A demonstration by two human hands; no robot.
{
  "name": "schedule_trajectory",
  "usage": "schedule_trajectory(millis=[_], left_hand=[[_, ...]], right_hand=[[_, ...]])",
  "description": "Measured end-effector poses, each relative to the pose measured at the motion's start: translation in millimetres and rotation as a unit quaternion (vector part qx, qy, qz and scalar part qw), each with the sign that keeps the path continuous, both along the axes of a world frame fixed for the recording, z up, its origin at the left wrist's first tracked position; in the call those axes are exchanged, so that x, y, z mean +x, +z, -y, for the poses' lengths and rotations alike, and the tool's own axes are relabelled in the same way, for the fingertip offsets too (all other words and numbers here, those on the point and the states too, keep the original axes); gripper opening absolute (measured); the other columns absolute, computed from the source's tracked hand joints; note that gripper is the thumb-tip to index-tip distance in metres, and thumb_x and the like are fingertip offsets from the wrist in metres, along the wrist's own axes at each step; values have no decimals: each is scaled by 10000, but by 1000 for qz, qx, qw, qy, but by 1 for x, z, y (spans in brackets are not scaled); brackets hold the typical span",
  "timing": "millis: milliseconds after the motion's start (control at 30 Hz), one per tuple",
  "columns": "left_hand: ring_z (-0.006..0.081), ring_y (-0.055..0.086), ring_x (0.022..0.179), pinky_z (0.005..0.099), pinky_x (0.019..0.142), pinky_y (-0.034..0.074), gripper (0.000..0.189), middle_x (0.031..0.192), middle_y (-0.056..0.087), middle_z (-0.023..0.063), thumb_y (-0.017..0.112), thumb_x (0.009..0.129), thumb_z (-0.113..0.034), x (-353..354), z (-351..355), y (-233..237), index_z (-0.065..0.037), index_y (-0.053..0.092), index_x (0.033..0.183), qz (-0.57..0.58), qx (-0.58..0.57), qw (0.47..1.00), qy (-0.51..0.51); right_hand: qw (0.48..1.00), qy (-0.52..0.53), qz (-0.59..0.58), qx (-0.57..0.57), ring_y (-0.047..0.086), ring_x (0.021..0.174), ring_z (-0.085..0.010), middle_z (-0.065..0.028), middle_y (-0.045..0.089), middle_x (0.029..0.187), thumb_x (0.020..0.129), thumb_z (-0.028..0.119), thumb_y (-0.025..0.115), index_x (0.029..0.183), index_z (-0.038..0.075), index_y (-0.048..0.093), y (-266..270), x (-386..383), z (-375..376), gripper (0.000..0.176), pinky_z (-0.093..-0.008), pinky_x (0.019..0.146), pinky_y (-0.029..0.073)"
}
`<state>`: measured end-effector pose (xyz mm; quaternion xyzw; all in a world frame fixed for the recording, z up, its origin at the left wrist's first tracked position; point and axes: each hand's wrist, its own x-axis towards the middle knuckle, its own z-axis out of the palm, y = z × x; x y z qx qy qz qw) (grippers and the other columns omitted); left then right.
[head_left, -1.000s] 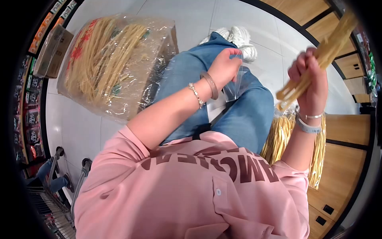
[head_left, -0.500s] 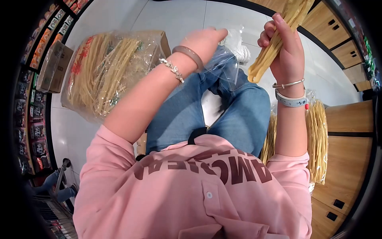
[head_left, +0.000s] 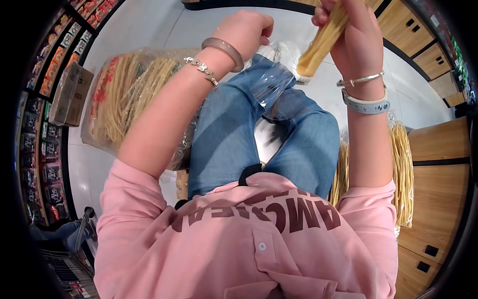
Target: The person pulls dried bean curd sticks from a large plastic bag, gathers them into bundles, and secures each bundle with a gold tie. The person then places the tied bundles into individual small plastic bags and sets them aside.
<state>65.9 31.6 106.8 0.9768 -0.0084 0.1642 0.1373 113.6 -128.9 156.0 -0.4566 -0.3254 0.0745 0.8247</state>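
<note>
Both raised higher now, my left hand (head_left: 246, 31) pinches the clear plastic bag (head_left: 271, 82), my right hand (head_left: 356, 37) grips a pale-yellow bundle of dried sticks (head_left: 321, 44).

Gap between left hand (head_left: 246, 30) and right hand (head_left: 351, 37) is narrow; stick bundle (head_left: 318, 45) gripped in the right hand slants down into it; clear bag (head_left: 269, 82) pinched in the left hand hangs just below it. Straight down under both hands: knees in jeans (head_left: 298, 139) block the way. Outward of left hand: big bag of sticks (head_left: 127, 94) on the floor (head_left: 149, 27), cardboard box (head_left: 69, 94) and shelves (head_left: 32, 129) beyond it. Ahead of left hand: open floor. Outward of right hand: strip of bare floor, then wooden cabinets (head_left: 438, 144); second bag of sticks (head_left: 401, 164) sits beside the right forearm, against the cabinets.
</note>
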Motion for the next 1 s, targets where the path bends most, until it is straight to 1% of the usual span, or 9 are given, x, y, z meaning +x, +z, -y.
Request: schedule_trajectory(millis=[67, 167, 267, 367, 467, 600, 700, 933, 1000], left_hand=[[310, 606, 836, 387, 742, 489, 145, 833, 634, 143, 552, 746, 24, 2, -2, -2, -36, 645, 839, 27, 21, 998, -50], [290, 612, 865, 369, 767, 491, 226, 840, 649, 131, 527, 737, 43, 8, -9, -7, -51, 668, 887, 34, 98, 993, -62], [257, 623, 888, 337, 787, 494, 291, 896, 663, 128, 498, 739, 56, 5, -3, 12, -67, 683, 926, -98, 21, 995, -31], [223, 639, 854, 312, 779, 497, 264, 899, 672, 120, 530, 731, 35, 8, -9, 18, -66, 688, 916, -146, -81, 985, -52], [196, 646, 770, 296, 735, 499, 205, 831, 680, 92, 601, 719, -33, 7, -13, 16, -56, 689, 903, -140, -131, 974, -118], [131, 634, 717, 263, 683, 493, 211, 767, 670, 80, 694, 694, -92, 0, -5, 27, 3, 651, 877, -136, -105, 977, -129], [125, 610, 692, 254, 672, 485, 292, 771, 657, 61, 742, 649, -104, -2, -2, 32, 3, 627, 895, -144, -94, 976, -131], [120, 573, 681, 256, 660, 476, 462, 762, 625, 41, 784, 597, -105, 1, -12, 27, 7, 597, 1004, -114, -126, 972, -165], [121, 575, 689, 257, 663, 478, 483, 756, 618, 39, 777, 597, -94, -2, -10, 29, 13, 593, 1031, -130, -124, 972, -153]], right_hand=[[999, -7, 29, 12, 486, 544, -101, 8, 495, 650, 879, 218, 580, 850, 81, 512, 6, 7, -9, 156, -234, 511, 406], [998, -18, 37, 50, 479, 526, -87, 19, 494, 631, 872, 222, 595, 827, 86, 533, 9, 17, -25, 156, -223, 484, 394], [997, -32, 9, 72, 479, 523, -83, 21, 496, 630, 866, 221, 606, 828, 85, 538, 9, 22, -35, 158, -214, 470, 386], [996, -40, 8, 75, 480, 521, -82, 22, 497, 631, 865, 225, 609, 834, 82, 542, 6, 22, -37, 161, -214, 470, 386], [996, -32, 6, 82, 483, 523, -83, 21, 502, 635, 863, 228, 612, 836, 79, 544, 4, 24, -37, 166, -218, 471, 391], [996, -8, 2, 89, 486, 523, -83, 22, 499, 632, 867, 232, 607, 833, 79, 540, 5, 25, -39, 170, -219, 480, 399], [996, -32, 28, 74, 491, 531, -87, 17, 507, 633, 871, 237, 601, 830, 76, 543, 1, 28, -39, 175, -226, 493, 402], [972, -167, 116, -121, 508, 573, -88, -13, 550, 672, 852, 240, 631, 851, 18, 551, -12, 23, -44, 236, -236, 521, 413], [971, -174, 127, -109, 512, 576, -92, -21, 558, 677, 847, 215, 636, 856, 6, 547, -20, 17, -47, 227, -241, 518, 419]])
